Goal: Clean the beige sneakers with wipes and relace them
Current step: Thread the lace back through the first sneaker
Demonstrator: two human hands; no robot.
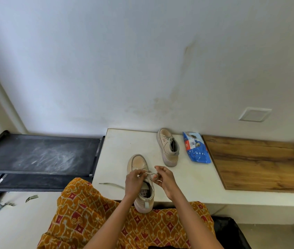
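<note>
Sneaker (139, 178) nearest the person lies on the white bench (117, 153), heel over its front edge. Left hand (133, 180) and right hand (164, 178) both have fingers curled, pinching its lace (147, 174); one loose end trails left. Second sneaker (167, 146) and blue wipes pack (195, 147) sit farther back near the wall, well apart from the hands. A wooden board (254, 162) covers the bench's right part.

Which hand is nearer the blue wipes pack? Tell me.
Right. The right hand pinches the lace over the near sneaker, on the side facing the wipes pack. The left hand holds the lace on the sneaker's far side.
</note>
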